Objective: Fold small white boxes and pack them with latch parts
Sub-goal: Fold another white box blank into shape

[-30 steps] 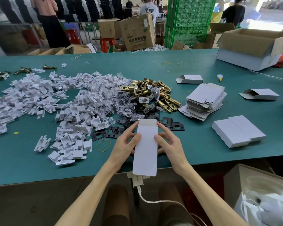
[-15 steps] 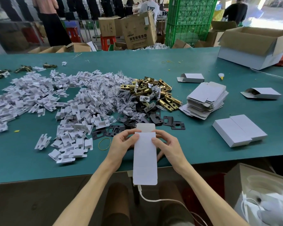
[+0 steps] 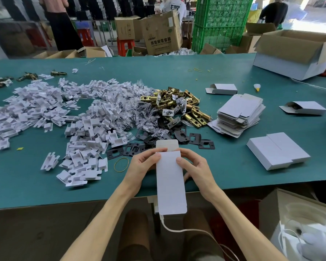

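Here, left hand and right hand, fingers pinching a blank white box; carton lettering illegible.

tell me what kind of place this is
Probably a factory packing bench: a long green table heaped with brass-coloured metal latch bolts, a stack of flat white cardboard box blanks, and brown cardboard shipping cartons behind.

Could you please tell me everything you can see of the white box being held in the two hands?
The white box is a long, narrow carton of plain, unprinted white card. It is held lengthwise away from the person. Its near end, with rounded corners, hangs past the edge of the green table, and its far end shows an open rounded tuck flap. The left hand and right hand pinch its far part from either side, thumbs on top.
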